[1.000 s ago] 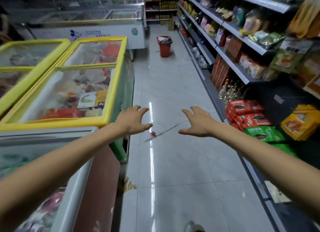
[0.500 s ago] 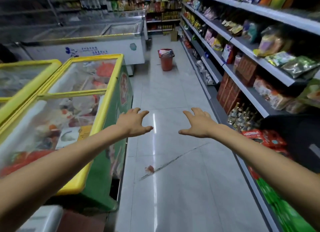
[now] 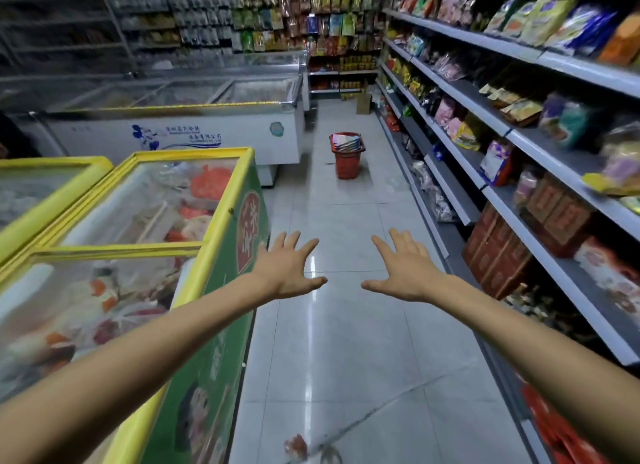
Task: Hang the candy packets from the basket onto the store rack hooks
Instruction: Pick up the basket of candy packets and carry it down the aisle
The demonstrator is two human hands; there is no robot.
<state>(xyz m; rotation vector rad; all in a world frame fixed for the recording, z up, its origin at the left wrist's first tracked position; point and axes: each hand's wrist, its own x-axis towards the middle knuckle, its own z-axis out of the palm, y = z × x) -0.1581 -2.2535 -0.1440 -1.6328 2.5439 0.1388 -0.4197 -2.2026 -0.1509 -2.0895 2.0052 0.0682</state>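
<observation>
two hands, head view: the left hand and the right hand were both spread, fingers splayed, palms down, holding nothing, stretched out above the aisle floor.
basket: the red basket stood on the floor well ahead, out of reach.
candy packets: the candy packets lay piled at the basket's top; none looked taken yet.
rack: the far rack of hanging goods was probably the target.
risk: the aisle ran narrow between the yellow-rimmed freezer and the shelves, so a wide arm could knock stock down; a red scrap on the glossy tiles could cause a slip.
hidden: the hooks themselves were too small to see, the packet count was unclear, and the feet were cut off.
</observation>
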